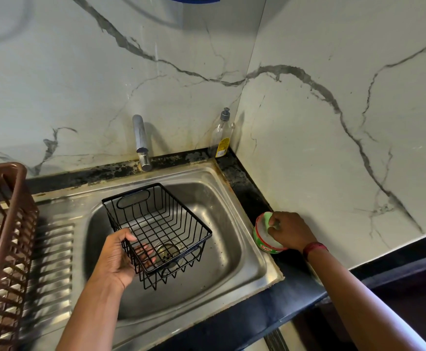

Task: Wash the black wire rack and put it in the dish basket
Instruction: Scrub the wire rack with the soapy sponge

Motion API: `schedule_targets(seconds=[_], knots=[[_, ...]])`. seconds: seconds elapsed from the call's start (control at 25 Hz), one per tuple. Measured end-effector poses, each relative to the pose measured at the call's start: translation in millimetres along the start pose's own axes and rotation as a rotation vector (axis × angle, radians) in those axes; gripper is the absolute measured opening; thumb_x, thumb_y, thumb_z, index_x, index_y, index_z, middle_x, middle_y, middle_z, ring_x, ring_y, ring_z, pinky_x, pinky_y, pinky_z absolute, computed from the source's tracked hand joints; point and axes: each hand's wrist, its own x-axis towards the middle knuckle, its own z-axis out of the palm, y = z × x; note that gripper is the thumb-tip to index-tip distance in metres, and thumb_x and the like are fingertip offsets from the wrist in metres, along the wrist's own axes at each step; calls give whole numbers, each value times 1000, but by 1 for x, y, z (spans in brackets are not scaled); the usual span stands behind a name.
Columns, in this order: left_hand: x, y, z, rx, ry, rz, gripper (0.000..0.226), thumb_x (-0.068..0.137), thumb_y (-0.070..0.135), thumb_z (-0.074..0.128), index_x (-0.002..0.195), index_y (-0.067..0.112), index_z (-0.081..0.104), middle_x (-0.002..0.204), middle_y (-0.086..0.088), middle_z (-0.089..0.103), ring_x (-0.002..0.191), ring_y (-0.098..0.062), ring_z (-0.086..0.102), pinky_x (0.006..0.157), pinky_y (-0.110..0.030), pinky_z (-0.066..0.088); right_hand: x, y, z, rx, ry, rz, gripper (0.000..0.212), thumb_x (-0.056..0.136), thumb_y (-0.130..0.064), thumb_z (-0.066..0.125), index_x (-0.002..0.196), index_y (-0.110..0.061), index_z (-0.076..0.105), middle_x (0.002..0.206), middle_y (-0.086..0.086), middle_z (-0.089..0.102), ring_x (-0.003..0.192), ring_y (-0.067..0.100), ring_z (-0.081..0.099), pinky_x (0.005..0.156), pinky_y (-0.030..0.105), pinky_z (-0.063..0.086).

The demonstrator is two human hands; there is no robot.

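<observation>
while it hangs tilted over the basin of the stainless steel sink (245, 252), the black wire rack with cut-out handles (157, 231) is held at its near left rim by the left hand (119, 258), its grip closed on the wires with fingers showing inside. the right hand (291, 233) rests on the round green and white soap tub (264, 236) on the black bench (293, 287), its grip curled around something pale green. the brown plastic dish basket (2, 224) stands on the ribbed drainboard at left. a chrome tap (141, 140) and clear pump bottle (220, 134) stand behind the sink.
</observation>
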Motion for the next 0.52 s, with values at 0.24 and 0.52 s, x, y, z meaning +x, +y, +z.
schedule_targets(seconds=[0.24, 0.52], knots=[[-1, -1, 2, -17, 11, -18, 78, 65, 8, 59, 141, 12, 39, 123, -27, 56, 109, -41, 59, 99, -61, 49, 5, 1, 3, 100, -55, 98, 50, 77, -14, 68, 121, -18, 45, 111, 11, 59, 99, 30, 57, 76, 32, 44], [7, -4, -1, -7, -15, -3, 94, 52, 11, 65, 142, 14, 40, 138, -31, 53, 125, -44, 57, 100, -62, 48, 3, -8, -1, -59, 3, 39, 45, 80, -2, 52, 113, -26, 71, 111, 11, 59, 102, 32, 56, 72, 25, 33]])
